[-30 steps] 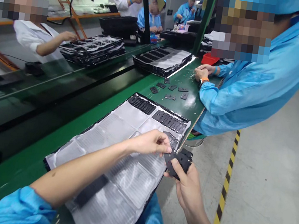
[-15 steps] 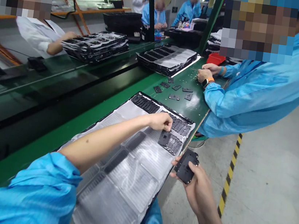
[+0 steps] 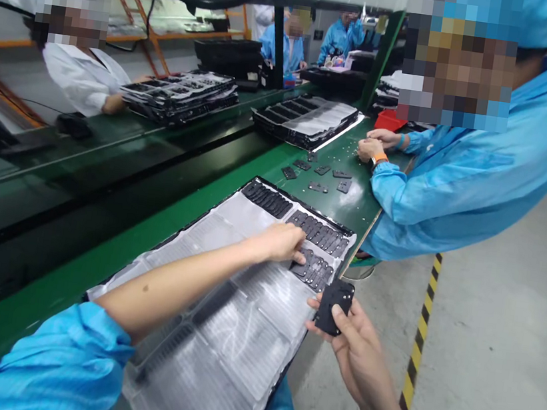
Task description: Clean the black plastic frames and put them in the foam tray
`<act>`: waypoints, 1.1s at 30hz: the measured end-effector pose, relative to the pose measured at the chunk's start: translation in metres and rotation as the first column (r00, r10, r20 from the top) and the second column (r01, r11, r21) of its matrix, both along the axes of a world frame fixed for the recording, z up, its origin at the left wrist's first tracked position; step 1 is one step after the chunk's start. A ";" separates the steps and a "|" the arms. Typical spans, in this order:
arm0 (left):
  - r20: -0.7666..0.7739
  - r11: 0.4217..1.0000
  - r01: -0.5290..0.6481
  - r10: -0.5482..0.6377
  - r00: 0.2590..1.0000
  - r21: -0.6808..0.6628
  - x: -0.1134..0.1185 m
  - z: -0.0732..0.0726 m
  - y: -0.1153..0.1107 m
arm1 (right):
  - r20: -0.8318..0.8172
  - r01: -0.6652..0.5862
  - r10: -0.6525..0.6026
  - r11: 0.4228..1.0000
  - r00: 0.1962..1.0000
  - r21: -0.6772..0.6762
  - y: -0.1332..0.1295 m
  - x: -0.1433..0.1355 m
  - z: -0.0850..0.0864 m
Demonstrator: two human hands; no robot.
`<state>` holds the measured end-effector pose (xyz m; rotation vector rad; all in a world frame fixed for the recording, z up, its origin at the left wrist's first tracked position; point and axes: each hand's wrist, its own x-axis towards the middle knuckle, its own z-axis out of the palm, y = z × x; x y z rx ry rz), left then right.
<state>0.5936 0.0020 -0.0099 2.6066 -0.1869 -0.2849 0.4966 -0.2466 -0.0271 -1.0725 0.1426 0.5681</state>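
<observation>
My left hand [image 3: 282,242] reaches over a black tray lined with translucent white film [image 3: 232,213]. Its fingers pinch a flat black plastic plate [image 3: 304,263] at the left end of a row of similar plates [image 3: 319,274], standing close together in one compartment. Off the tray's right edge, my right hand [image 3: 359,341] grips a small stack of black plastic plates [image 3: 334,307], thumb on top and fingers beneath. More plates [image 3: 317,232] fill the far right compartment, and another row [image 3: 267,199] lies in the far left one.
Several loose black plates [image 3: 319,187] lie on the green table [image 3: 264,158] beyond the tray. Stacked trays [image 3: 307,121] stand further back. A co-worker in blue [image 3: 478,185] sits at the right, hands [image 3: 376,146] over the table near a red bin [image 3: 390,119].
My left hand has come slightly down and left, bringing the plate against the row's end. My right hand has turned its stack more upright. The view has tilted up a little.
</observation>
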 end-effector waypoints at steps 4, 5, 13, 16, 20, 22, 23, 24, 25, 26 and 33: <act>-0.040 0.997 -0.032 0.029 0.999 -0.075 -0.008 0.000 0.001 | 0.024 0.009 -0.009 0.999 1.000 -0.030 0.007 0.003 0.001; -0.043 0.993 -0.037 0.032 0.999 -0.114 -0.011 0.003 0.000 | 0.029 0.014 -0.013 0.999 0.999 -0.040 0.009 0.003 0.002; -0.168 0.808 -0.035 -0.079 0.983 -0.588 -0.061 0.023 -0.013 | 0.090 0.106 -0.100 0.993 0.991 -0.056 0.036 0.007 0.007; -0.195 0.731 -0.105 -0.040 0.980 -0.675 -0.065 0.019 -0.010 | 0.100 0.083 -0.082 0.997 0.992 -0.010 0.041 0.010 0.010; -0.225 0.676 -0.170 0.007 0.974 -0.717 -0.050 0.016 0.006 | 0.097 0.077 -0.076 0.997 0.992 -0.001 0.033 0.017 0.010; -0.222 0.678 -0.184 0.032 0.975 -0.712 -0.038 0.017 0.018 | 0.090 0.093 -0.091 0.995 0.992 -0.018 0.026 0.022 0.007; -0.218 0.686 -0.189 0.045 0.975 -0.703 -0.031 0.017 0.024 | 0.087 0.108 -0.105 0.994 0.991 -0.026 0.021 0.024 0.005; -0.215 0.698 -0.193 0.057 0.975 -0.689 -0.023 0.016 0.029 | 0.085 0.124 -0.121 0.992 0.989 -0.033 0.017 0.027 0.004; -0.214 0.714 -0.195 0.065 0.975 -0.673 -0.016 0.015 0.033 | 0.084 0.138 -0.135 0.990 0.987 -0.039 0.013 0.028 0.003; -0.215 0.731 -0.194 0.067 0.974 -0.654 -0.008 0.012 0.036 | 0.083 0.152 -0.148 0.987 0.986 -0.044 0.009 0.029 0.002; -0.241 0.856 -0.156 0.038 0.970 -0.492 0.021 -0.021 0.023 | -0.018 0.162 -0.164 0.985 0.986 -0.056 -0.002 0.022 0.000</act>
